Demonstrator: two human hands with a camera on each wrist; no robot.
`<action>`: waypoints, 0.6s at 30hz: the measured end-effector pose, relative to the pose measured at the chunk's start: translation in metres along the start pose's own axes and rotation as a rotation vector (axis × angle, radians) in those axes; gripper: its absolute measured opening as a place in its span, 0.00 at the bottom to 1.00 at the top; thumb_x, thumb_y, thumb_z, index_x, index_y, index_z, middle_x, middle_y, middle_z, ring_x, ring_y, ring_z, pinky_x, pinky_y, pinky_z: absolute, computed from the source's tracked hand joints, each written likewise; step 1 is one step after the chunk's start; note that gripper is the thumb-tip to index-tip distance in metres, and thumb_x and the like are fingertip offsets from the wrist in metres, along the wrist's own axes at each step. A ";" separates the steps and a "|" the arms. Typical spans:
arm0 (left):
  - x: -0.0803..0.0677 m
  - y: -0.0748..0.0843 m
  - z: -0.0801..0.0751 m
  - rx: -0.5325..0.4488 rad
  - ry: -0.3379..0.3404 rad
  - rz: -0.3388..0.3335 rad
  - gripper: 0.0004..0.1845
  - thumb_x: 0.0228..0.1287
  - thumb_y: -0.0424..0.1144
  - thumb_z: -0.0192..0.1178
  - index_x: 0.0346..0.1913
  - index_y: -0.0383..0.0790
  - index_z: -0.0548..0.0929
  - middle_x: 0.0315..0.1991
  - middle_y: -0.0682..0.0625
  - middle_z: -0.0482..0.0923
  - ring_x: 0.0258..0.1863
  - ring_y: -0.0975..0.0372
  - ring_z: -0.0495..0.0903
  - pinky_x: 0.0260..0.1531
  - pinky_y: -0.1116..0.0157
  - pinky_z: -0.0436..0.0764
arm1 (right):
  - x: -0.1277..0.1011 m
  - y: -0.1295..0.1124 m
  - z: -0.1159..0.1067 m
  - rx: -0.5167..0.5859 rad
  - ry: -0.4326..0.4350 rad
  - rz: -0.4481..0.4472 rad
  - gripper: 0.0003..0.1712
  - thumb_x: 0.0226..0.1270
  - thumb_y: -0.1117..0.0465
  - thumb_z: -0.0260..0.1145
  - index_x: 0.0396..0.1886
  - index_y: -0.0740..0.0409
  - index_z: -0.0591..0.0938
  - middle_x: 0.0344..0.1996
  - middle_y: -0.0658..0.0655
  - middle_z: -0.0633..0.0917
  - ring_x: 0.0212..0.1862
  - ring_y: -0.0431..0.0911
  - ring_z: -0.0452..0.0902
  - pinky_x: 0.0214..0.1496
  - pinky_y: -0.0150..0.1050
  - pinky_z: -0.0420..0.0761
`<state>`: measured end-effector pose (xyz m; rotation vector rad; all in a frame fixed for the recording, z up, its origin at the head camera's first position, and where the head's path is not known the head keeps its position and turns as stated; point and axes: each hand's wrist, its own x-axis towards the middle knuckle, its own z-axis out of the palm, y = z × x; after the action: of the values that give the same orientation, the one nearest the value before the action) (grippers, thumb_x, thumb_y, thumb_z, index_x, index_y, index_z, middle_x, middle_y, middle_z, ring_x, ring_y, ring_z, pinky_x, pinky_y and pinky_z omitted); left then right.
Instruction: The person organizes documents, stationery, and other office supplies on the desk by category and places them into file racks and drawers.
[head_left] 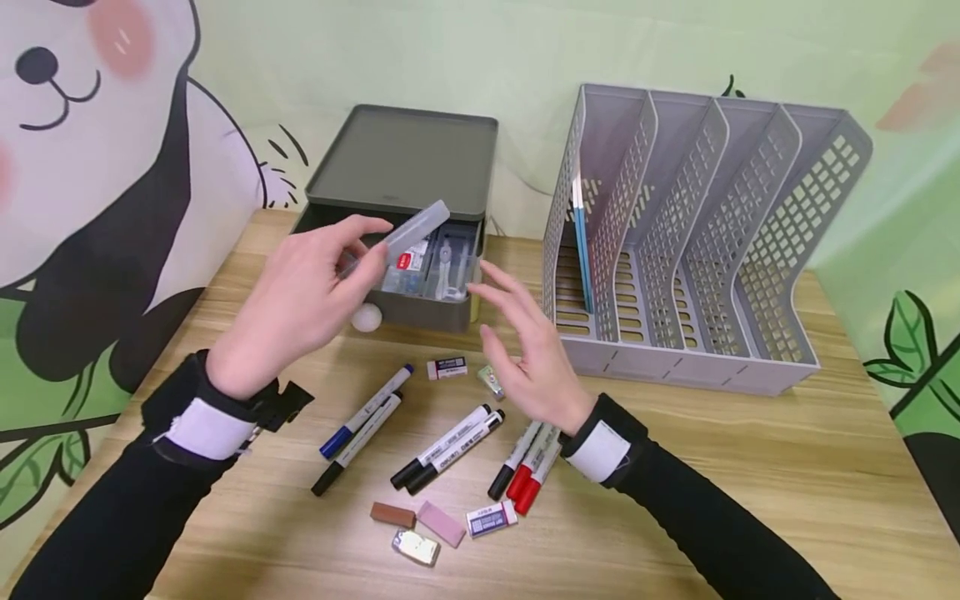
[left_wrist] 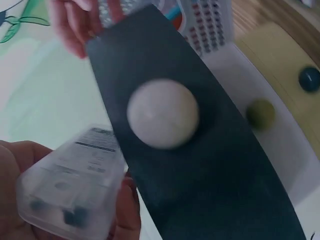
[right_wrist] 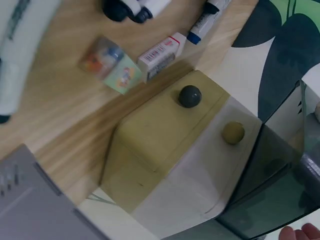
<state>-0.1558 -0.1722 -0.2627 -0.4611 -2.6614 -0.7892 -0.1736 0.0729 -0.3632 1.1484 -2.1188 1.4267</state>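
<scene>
My left hand (head_left: 281,296) holds a clear plastic case (head_left: 417,229), tilted, above the open drawer (head_left: 427,315) of a small desktop drawer unit (head_left: 405,158). In the left wrist view the case (left_wrist: 72,185) shows printed text and small dark contents. A white knob (left_wrist: 163,113) sits on the dark drawer front. Inside the drawer lie a drawing compass (head_left: 445,267) in a clear case and a red-labelled packet (head_left: 411,257). My right hand (head_left: 536,358) holds nothing, fingers spread, fingertips near the drawer's right side. Its fingertips (right_wrist: 300,233) just enter the right wrist view.
A grey file rack (head_left: 697,367) stands to the right, a thin blue item (head_left: 582,250) in its left slot. Several markers (head_left: 367,412) lie in front, with erasers (head_left: 491,518) nearer the front. Below the open drawer are white and yellow drawers (right_wrist: 155,155) with round knobs.
</scene>
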 end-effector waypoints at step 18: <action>0.018 -0.016 0.006 0.326 -0.072 -0.141 0.18 0.69 0.42 0.50 0.50 0.32 0.81 0.37 0.33 0.82 0.38 0.41 0.80 0.32 0.45 0.74 | 0.003 -0.004 0.001 -0.081 -0.071 0.007 0.24 0.67 0.69 0.56 0.63 0.65 0.73 0.71 0.64 0.63 0.72 0.52 0.58 0.70 0.48 0.60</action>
<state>-0.1792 -0.1780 -0.2675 -0.2239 -2.8413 -0.3674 -0.1724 0.0699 -0.3590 1.1787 -2.2094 1.3080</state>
